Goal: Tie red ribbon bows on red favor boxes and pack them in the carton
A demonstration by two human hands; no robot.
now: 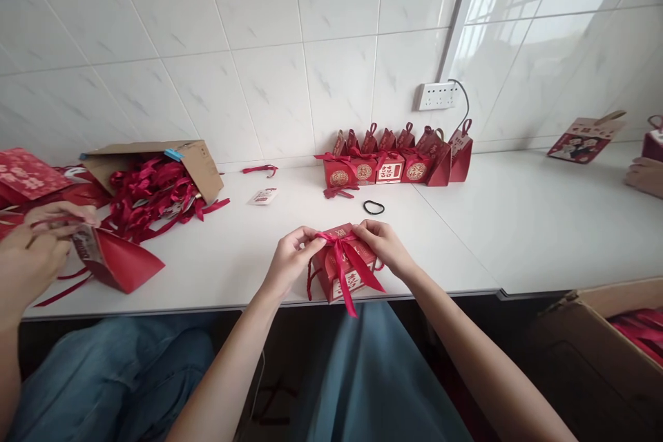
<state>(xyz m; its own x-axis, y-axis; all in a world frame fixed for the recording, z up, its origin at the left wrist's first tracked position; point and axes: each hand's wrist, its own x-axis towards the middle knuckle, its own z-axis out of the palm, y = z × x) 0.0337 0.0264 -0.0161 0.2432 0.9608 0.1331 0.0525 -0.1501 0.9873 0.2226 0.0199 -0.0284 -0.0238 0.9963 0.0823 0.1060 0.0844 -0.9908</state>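
A red gift box (322, 275) with gold and white print stands at the table's front edge between my hands. Across its top lies a red ribbon bow (342, 248), its two tails hanging down the front. My left hand (296, 254) pinches the left loop of the bow between thumb and fingers. On the other side, my right hand (382, 243) is closed on the ribbon's right loop at the box's top edge. Thin red cords show at both sides of the box. Just behind it on the table is a black elastic band (373, 207).
Finished red boxes (389, 171) line the wall. A cardboard box (207, 169) spills ribbons at left, beside a co-worker's hands (44, 248) holding a red box (127, 262). A small card (263, 196) lies behind. Another hand (645, 174) is far right, above an open carton (585, 311).
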